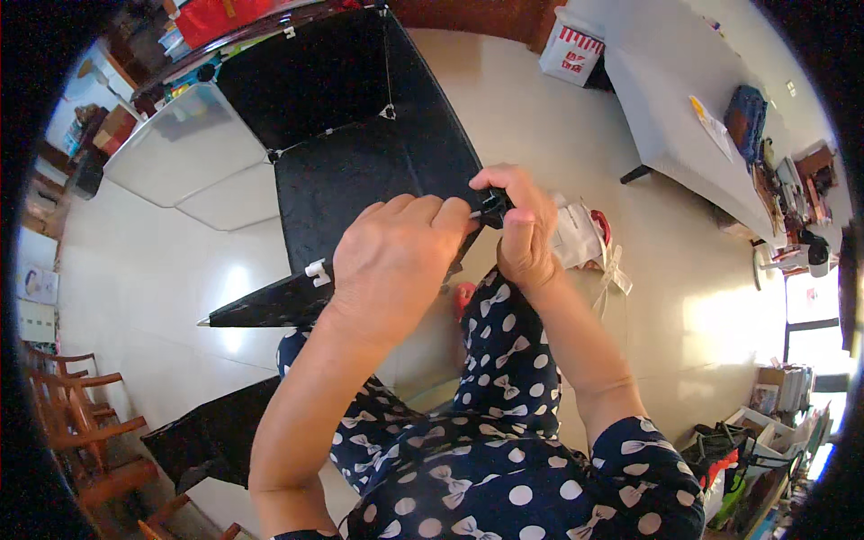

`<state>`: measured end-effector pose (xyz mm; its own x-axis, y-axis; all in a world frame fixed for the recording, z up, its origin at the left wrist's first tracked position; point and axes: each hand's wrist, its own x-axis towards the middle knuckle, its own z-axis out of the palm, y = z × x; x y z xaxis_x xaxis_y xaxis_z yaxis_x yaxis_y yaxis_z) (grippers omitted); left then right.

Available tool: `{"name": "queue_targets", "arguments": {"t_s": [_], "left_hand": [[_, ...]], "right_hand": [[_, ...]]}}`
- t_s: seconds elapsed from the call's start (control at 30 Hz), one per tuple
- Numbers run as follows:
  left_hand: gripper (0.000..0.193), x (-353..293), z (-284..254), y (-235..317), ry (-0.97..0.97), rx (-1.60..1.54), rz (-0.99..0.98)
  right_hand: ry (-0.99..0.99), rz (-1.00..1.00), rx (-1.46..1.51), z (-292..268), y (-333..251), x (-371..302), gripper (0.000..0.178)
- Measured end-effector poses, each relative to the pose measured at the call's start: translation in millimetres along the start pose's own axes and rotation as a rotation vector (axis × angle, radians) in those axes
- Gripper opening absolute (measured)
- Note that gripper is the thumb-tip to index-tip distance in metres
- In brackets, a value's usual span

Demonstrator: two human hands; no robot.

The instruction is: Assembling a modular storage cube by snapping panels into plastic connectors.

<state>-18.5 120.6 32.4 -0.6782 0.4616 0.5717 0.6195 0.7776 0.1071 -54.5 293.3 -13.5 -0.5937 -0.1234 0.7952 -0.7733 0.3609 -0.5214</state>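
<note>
Gripping with both hands at the near right corner of a black fabric structure [369, 171], head view only. Left hand [396, 252] curled closed, back of the hand up; a short pale rod end [476, 215] shows at its fingertips, the rest of its hold hidden. Right hand [526, 225], just to the right, pinches a small black fitting [490, 209] between thumb and forefinger; rod and fitting appear to meet, though whether seated cannot be told. Structure stands ahead of the knees on the pale floor [468, 90], its far black walls upright, white corner connector [388, 112] at far right inside. White clip [317, 272] sits just left of the left hand, above a black flap [261, 306] pointing left. Technique, judged: brace the rod close to its end, line the fitting up straight with it, press along the rod's axis without twisting, tuck loose fabric clear of the joint, spare the thin frame any sideways load.
</note>
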Motion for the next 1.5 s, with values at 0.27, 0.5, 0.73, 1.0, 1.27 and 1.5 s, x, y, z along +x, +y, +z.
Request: {"name": "queue_targets", "arguments": {"t_s": [0.27, 0.5, 0.73, 1.0, 1.27, 1.5], "left_hand": [[0.015, 4, -1, 1, 0.013, -0.090, -0.017], [0.016, 0, 5, 1, 0.099, -0.088, -0.018], [0.014, -3, 6, -2, 0.125, -0.099, -0.029], [0.007, -1, -3, 0, -0.004, -0.117, -0.019], [0.023, 1, -8, 5, -0.070, -0.090, -0.036], [0.019, -2, -1, -1, -0.050, -0.082, -0.026]], "right_hand": [[-0.070, 0.048, 0.054, -4, -2, 0, 0.045], [0.170, 0.059, 0.126, 19, 0, -5, 0.030], [0.101, -0.019, 0.063, 14, 7, -8, 0.035], [0.001, -0.310, -0.142, -4, 32, 3, 0.071], [-0.060, -0.593, -0.182, -10, 22, 37, 0.027], [-0.116, -0.507, -0.164, -6, 17, 38, 0.010]]}}
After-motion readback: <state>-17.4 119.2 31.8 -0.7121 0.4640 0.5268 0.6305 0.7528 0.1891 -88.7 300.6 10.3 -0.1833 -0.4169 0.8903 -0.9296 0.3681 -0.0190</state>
